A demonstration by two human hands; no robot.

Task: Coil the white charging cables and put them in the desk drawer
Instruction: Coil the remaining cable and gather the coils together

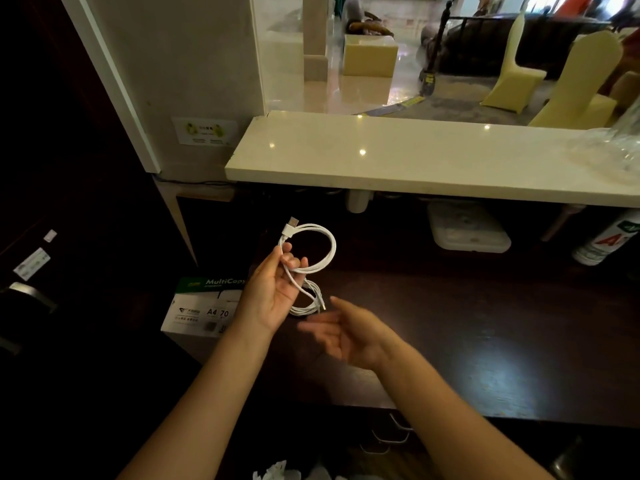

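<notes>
Two hands: both reach out over the dark bench (485, 358), bare forearms entering from the bottom edge.
Left hand (273, 289): palm up, fingers curled round a white charging cable (325, 258) — pinching it where the loops gather.
Cable: held above the bench in one round loop with its USB plug (291, 226) sticking up at the top; more turns hang below the hand, partly hidden behind the palm, so how many loops there are cannot be told. A small end connector (321, 304) shows just beside the right hand's fingertips.
Right hand (346, 336): spread and relaxed, palm turned left, holding nothing; its fingers are motion-blurred — whether they touch the hanging cable cannot be told.
Paper box (201, 310): a white and green A4 copy-paper carton at the bench's left end, its printed name cut off by the left forearm.
Marble counter (398, 157): pale, glossy, raised behind the bench; clear crumpled plastic (613, 147) lies at its right end, cut by the frame.
Under the counter: a white lidded container (467, 226) and a white roll with red and green print (606, 240), both in deep shadow.
Drawer handles (391, 434): thin metal pulls below the bench's front edge, dim; the drawer fronts are too dark to make out.
Bottom edge: white crumpled bits (277, 472), cut off and unclear.
</notes>
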